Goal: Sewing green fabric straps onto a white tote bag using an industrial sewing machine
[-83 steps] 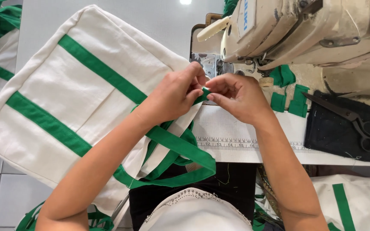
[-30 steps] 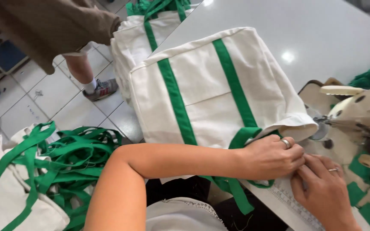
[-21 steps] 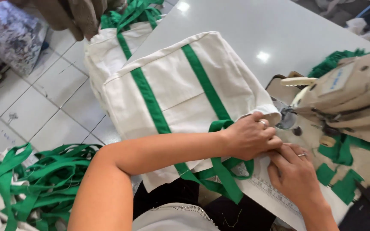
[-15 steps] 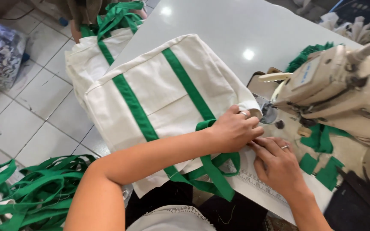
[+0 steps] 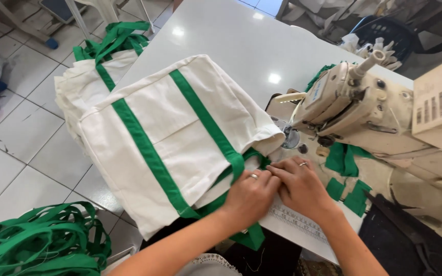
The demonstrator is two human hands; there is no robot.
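Low in the middle of the frame, your left hand point(image 5: 250, 193) and your right hand point(image 5: 300, 185) lie side by side, touching, both pressed palm-down with fingers curled onto the green strap point(image 5: 241, 164) where it meets the open edge of the cream canvas bag point(image 5: 175, 138). Your left hand pinches the strap and fabric beneath it; your right hand's fingertips hold the same spot flat against the white table point(image 5: 241, 46), just in front of the sewing machine's needle area. You wear a ring on each hand.

That bag spreads from the centre toward the left, its two green bands running diagonally, part of it hanging off the table's near edge. To the right stands the beige sewing machine point(image 5: 354, 102), with small green fabric pieces point(image 5: 345, 174) lying near its base. Another cream bag with green handles point(image 5: 103, 56) hangs at the upper left. A heap of loose green straps point(image 5: 42, 245) fills the lower left corner, over the tiled floor point(image 5: 16, 138).
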